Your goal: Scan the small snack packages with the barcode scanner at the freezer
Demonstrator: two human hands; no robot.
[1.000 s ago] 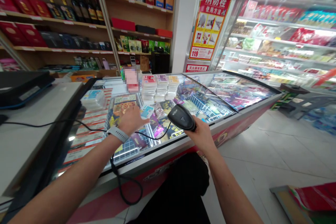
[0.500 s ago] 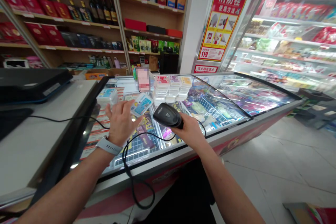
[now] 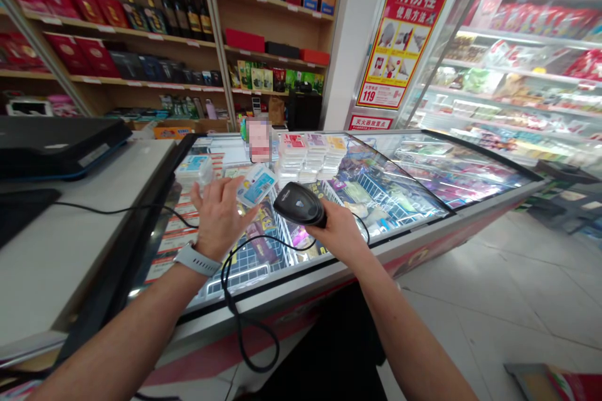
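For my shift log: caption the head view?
Left hand holds small blue-white packet before black handheld scanner in right hand.

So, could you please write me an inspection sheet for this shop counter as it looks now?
Surface: glass freezer lid, closed, goods visible beneath; grey counter to its left.
Job's things: small blue-and-white packet held up in front of the black scanner, a small gap between them.
Clutter: stacks of flat packets on the lid; one more stack farther left.
Grippers: left hand holds the packet by its fingertips; right hand grips the scanner.
Cables: scanner cable loops down over the freezer's front edge; thin black cord across the counter.
Surroundings: shelves of boxes and bottles, red poster, open chiller.
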